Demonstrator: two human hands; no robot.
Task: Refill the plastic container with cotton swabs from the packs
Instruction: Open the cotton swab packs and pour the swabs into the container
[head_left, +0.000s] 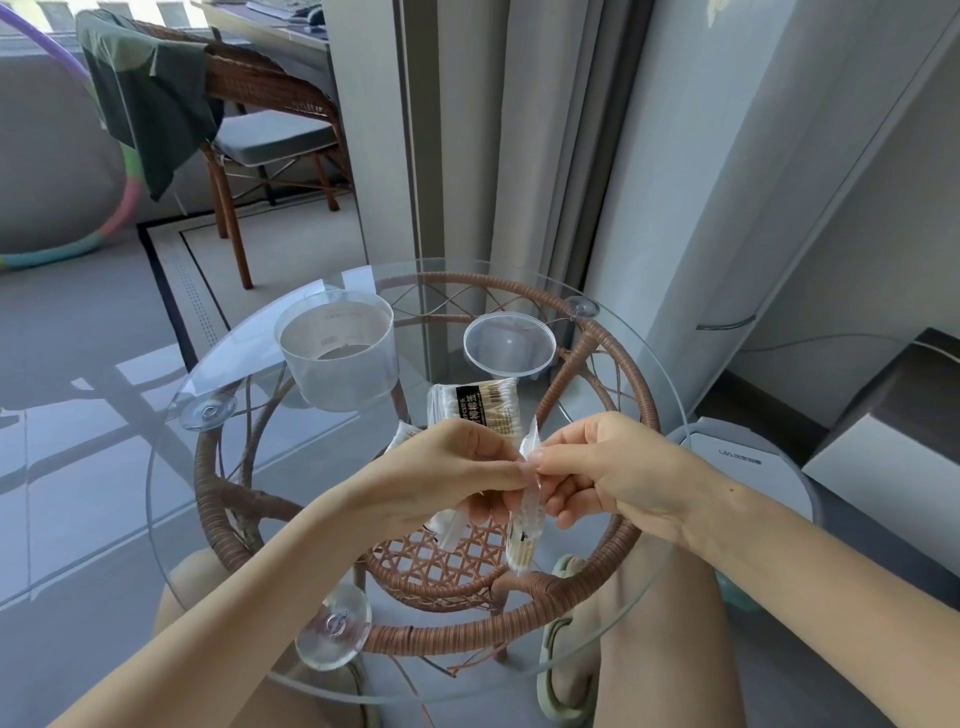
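Glass tops the round rattan table (176, 509), and everything for the job sits on it. Far left stands the plastic container (337, 358), a frosted tub, upright and open at the top, well apart from both hands. Nearer the person, the left hand (447, 470) hovers over the middle of the table, its fingers (511, 470) curled in, with thumb and fingertips pinching the upper edge of a slim clear pack (522, 540) of cotton swabs. This pack hangs upright between the two hands, its wooden sticks showing at the lower end. Under the left hand lies a second pack (444, 525), mostly hidden, with only its white ends peeking out on either side of the wrist. Just behind the hands a labelled pack (478, 408) lies flat on the glass, full of swabs. Beyond it, to the right of the container, a round clear lid (509, 345) rests on the table. On the right, the right hand (613, 475) meets the left, its fingers (558, 465) bent and clamped on the same top edge of the slim clear pack, fingertips nearly touching those of the other hand.
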